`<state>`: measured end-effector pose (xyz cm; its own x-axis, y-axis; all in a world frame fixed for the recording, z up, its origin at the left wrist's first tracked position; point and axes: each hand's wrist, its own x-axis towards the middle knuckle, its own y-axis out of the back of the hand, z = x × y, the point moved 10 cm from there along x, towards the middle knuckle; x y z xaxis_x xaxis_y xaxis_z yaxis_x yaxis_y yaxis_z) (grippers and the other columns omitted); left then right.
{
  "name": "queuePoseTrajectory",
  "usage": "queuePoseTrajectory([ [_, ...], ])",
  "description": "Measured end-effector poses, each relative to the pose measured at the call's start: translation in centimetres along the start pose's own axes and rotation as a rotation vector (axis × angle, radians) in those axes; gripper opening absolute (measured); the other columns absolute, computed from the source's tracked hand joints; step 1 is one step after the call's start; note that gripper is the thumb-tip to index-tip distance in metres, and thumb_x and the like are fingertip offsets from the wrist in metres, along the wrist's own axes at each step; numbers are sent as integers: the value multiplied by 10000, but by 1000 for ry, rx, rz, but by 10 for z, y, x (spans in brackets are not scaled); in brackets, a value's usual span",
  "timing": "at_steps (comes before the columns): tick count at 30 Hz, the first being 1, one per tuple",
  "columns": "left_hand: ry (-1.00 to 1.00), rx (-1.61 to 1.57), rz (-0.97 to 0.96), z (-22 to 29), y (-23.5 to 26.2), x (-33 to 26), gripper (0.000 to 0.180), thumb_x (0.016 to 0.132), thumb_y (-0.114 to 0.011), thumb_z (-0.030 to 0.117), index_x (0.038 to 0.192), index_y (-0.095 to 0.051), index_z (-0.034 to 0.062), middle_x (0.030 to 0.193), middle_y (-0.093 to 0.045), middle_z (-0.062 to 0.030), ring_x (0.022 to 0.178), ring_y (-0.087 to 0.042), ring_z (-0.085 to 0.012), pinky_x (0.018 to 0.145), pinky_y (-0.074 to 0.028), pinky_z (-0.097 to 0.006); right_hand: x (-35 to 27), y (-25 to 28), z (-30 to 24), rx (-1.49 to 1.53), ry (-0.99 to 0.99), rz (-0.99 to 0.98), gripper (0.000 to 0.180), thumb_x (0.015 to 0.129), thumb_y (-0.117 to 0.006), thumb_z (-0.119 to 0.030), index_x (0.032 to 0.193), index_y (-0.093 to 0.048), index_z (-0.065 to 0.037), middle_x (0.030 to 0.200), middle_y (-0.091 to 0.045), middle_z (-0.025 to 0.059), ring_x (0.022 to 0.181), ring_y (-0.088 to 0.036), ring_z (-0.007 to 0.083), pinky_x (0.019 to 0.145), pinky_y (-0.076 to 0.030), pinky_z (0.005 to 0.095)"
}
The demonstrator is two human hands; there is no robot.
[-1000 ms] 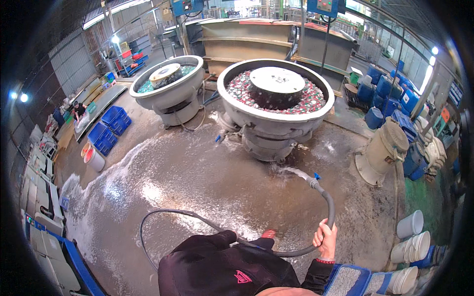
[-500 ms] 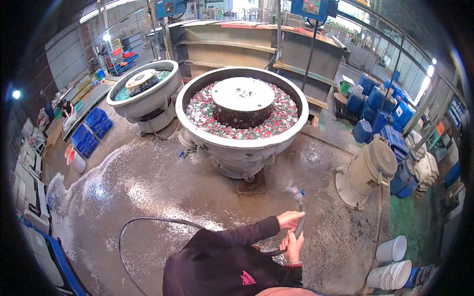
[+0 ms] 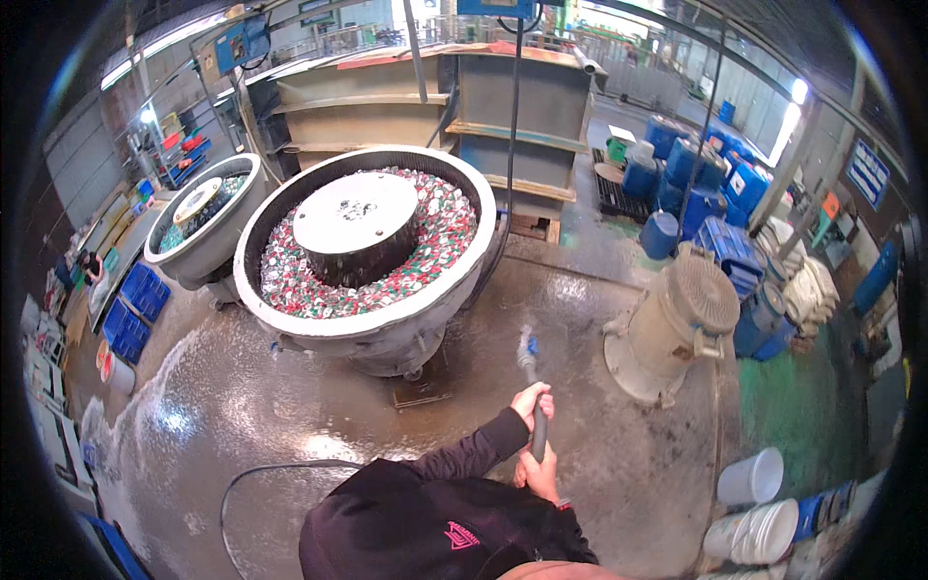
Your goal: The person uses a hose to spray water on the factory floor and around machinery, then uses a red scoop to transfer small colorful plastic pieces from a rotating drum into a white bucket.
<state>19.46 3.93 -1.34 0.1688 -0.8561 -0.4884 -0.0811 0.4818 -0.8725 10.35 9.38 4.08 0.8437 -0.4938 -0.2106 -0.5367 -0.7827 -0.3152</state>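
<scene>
Both my hands are closed round a grey hose (image 3: pixel 539 435) that points away from me over the wet floor. My left hand (image 3: pixel 530 402) grips it farther forward, just behind the nozzle. Closer to my body, my right hand (image 3: pixel 541 474) wraps the hose, with a red band at its wrist. A blue-handled valve (image 3: pixel 532 345) sits at the hose's tip, and a whitish blur at the outlet looks like water. Beyond and left of the tip stands a large round vibratory tub (image 3: pixel 256 309) filled with small red, green and pale pieces round a white-topped centre.
A smaller tub (image 3: pixel 159 253) with green pieces stands farther left, near blue crates (image 3: pixel 126 331). To the right are a beige ribbed-top machine (image 3: pixel 667 319), blue drums (image 3: pixel 660 235) and white buckets (image 3: pixel 752 478). A thin hose (image 3: pixel 224 503) loops over the wet floor at my left.
The view has turned right, so the tubs sit farther left. My left hand has closed round the hose from a looser hold, and the nozzle points farther ahead, away from the large tub's base.
</scene>
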Motion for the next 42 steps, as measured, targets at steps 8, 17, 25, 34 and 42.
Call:
queuePoseTrajectory([
  [8, -240, 5, 54, 8, -118, 90, 228, 812, -546, 152, 676, -366, 121, 558, -348, 41, 463, -349, -73, 449, -344, -228, 97, 101, -95, -99, -12, -123, 98, 805, -526, -16, 875, -458, -22, 511, -454, 20, 361, -429, 100, 352, -339, 258],
  [17, -557, 36, 57, 27, -231, 125, 195, 829, -555, 153, 824, -360, 144, 610, -383, 25, 480, -364, -62, 421, -326, -220, 168, 167, -160, -45, -119, -254, 98, 766, -513, 26, 817, -447, -25, 516, -435, 9, 379, -393, 85, 363, -324, 247],
  [25, -869, -47, 8, 116, -290, 150, 174, 848, -545, 162, 888, -376, 149, 635, -390, 11, 480, -373, -74, 416, -326, -228, 287, 152, -202, -82, -156, -549, 108, 766, -482, 60, 787, -419, -25, 493, -413, 28, 371, -394, 98, 357, -329, 249],
  [34, -1223, -282, 8, 252, -304, 180, 192, 855, -542, 187, 897, -360, 143, 648, -391, 5, 493, -380, -81, 420, -334, -232, 437, 99, -231, -166, -318, -899, 68, 792, -477, 44, 830, -447, -4, 511, -431, 28, 368, -391, 92, 352, -331, 238],
  [42, -1508, -534, 215, 298, -263, 187, 130, 826, -524, 77, 883, -411, 111, 600, -370, 28, 454, -347, -55, 383, -298, -200, 505, 72, -201, -303, -540, -1264, 68, 803, -511, 9, 829, -464, -33, 522, -441, -3, 378, -391, 63, 350, -297, 224],
])
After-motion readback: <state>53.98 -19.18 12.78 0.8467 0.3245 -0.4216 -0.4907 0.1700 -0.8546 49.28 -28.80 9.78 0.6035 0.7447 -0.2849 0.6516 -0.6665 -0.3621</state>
